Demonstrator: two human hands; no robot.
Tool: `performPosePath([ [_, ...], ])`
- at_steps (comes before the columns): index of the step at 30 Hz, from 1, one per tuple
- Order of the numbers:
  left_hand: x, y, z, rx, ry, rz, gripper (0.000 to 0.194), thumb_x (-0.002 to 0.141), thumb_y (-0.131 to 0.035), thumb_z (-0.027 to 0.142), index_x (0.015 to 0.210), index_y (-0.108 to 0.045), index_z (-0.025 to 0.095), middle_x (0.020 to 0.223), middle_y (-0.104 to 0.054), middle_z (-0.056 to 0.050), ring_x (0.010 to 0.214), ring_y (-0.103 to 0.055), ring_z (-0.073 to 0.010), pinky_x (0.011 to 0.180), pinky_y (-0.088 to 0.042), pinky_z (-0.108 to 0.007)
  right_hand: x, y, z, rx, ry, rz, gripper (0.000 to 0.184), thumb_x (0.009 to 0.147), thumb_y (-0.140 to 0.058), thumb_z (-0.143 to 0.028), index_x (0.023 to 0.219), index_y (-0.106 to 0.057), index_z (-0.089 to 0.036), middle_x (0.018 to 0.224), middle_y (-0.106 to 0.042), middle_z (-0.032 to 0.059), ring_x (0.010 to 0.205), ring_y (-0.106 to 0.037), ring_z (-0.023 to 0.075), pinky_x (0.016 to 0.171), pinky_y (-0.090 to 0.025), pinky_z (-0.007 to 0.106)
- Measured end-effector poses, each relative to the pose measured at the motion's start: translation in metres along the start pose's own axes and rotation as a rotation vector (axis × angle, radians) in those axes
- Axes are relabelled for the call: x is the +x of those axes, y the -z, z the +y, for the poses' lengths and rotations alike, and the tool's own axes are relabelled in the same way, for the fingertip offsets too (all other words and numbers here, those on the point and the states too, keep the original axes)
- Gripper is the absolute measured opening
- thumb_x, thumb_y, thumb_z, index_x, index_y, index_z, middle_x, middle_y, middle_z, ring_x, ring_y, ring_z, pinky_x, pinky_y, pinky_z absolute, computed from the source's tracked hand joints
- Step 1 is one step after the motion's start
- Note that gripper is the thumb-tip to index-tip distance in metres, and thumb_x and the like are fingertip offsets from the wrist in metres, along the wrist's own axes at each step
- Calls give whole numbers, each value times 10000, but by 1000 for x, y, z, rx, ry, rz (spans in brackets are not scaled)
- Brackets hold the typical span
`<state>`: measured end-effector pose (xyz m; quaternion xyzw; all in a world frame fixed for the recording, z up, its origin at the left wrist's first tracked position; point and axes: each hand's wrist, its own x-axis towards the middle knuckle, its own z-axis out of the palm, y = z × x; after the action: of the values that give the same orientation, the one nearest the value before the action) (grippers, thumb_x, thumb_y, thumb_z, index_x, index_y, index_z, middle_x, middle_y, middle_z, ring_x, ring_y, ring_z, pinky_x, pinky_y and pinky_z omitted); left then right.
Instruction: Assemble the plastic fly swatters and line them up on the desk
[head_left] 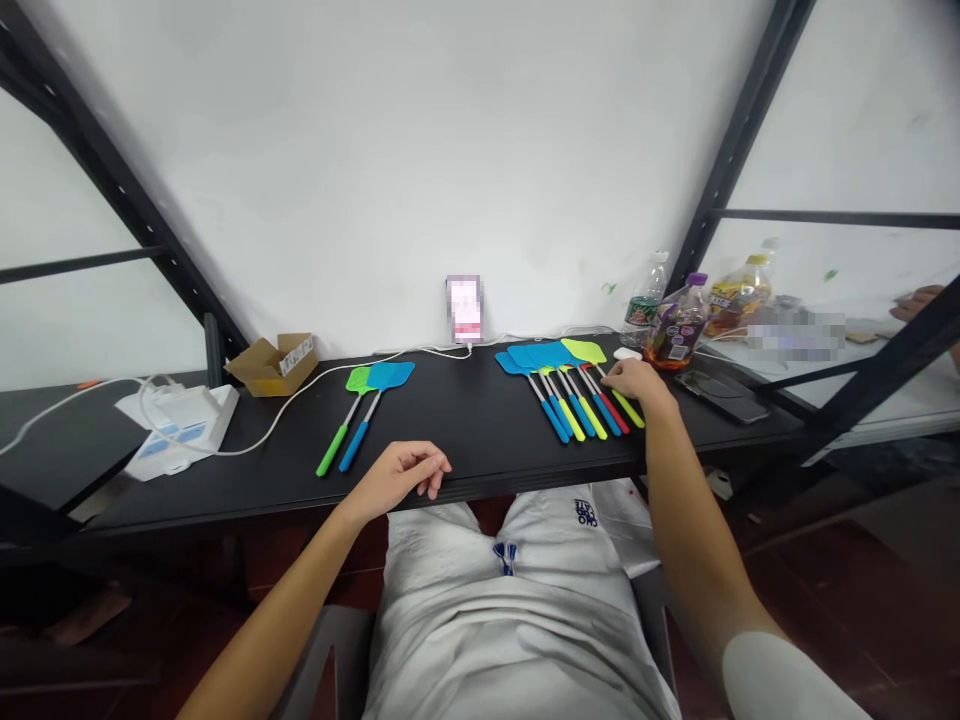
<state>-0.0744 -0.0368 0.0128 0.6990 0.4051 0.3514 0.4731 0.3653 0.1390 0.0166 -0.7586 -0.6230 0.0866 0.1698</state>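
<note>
My left hand [417, 468] rests at the table's front edge, its fingers loosely curled together with nothing visible in them. On the right, my right hand [639, 384] is closed at the shaft of the rightmost fly swatter [627, 408], which has a yellow-green head and handle. Its fingertips are partly hidden. Beside that one, several fly swatters [541, 357] lie side by side with overlapping, mostly blue heads and blue, yellow-green and red handles. Left of centre lie a green fly swatter [333, 450] and a blue fly swatter [355, 446], their heads overlapping.
A lit phone [465, 308] on a white cable leans against the wall. An open cardboard box [274, 368] and white packaging [187, 425] are at left. At right are a clear bottle [645, 302], a purple-capped bottle [679, 325] and a dark phone [724, 395], near black frame posts.
</note>
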Motion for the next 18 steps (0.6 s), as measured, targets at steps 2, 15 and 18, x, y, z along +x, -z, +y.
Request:
performPosePath([
  [2,-2,-1,3,12,-12,15,332,952,-607,442,875,-683,129,635,-641,-24,571,-588,-131,545,-437,-240,-1,2,-1,6,-11,8,262,828,-661,-394,935,-777,-185,971,-753,137,883,-692,253,745,-476,313],
  [15,-16,64,-1,1403,258,654,325,933,-539,387,1083,-667,129,961,-662,-153,915,-636,-320,736,-476,-368,-17,18,-13,47,-68,176,335,881,-573,-356,1047,-765,-137,1045,-730,213,1011,-685,322,809,-477,348],
  [18,-15,62,-8,1537,388,596,362,970,-466,394,1065,-674,113,1014,-658,-187,981,-631,-354,734,-480,-381,-24,24,-21,81,-80,287,350,914,-520,-341,1075,-754,-138,1056,-728,220,1023,-674,325,821,-479,354],
])
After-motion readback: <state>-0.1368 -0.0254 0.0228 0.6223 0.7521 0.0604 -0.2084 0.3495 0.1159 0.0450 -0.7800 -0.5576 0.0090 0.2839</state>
